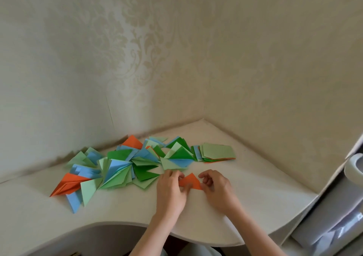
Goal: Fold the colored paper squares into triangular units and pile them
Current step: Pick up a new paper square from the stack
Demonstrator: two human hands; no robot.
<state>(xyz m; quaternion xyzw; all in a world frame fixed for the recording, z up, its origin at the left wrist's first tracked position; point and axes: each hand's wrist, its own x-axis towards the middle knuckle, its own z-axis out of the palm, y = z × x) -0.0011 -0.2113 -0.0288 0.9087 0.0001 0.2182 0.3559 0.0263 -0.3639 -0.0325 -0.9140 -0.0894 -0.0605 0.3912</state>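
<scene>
Creasing one orange paper triangle on the pale desk, beside a spread of finished units.

From my screen, left to right: the scattered pile of folded green, blue and orange paper units (117, 165), my left hand (171, 189) with fingers curled onto the orange folded paper triangle (190, 181), my right hand (216, 187) pinching its right corner, then the unfolded stack of coloured paper squares (216, 151). I should align edges before pressing flat.

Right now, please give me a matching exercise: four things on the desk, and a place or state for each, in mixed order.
1. orange triangle
2. stack of unfolded squares
3. pile of folded units
4. white desk

a. near the wall corner, pale green on top
b. held between both hands
c. spread out at the left
d. under everything

Pairs: 1-b, 2-a, 3-c, 4-d
</scene>
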